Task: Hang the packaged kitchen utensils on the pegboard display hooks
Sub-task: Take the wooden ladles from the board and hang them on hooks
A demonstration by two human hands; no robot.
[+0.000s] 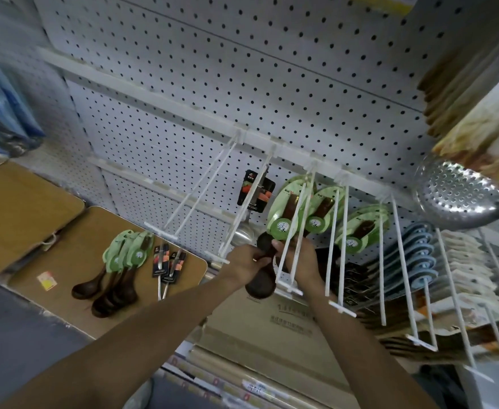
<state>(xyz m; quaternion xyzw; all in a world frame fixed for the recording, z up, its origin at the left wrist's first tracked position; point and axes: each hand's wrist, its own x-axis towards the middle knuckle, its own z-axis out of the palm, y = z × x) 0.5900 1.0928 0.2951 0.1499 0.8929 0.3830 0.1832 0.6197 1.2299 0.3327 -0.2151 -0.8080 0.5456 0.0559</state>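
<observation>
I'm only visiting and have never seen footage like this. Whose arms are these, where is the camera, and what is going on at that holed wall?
There is no machine here: a person wears one camera on the head, looking forward and down at their own arms. The left hand and right hand together hold a dark wooden spoon on a green card, at a white wire hook jutting from the white pegboard. More green-carded wooden spoons and black-carded utensils lie on a brown board at lower left. A perforated steel skimmer hangs at right.
</observation>
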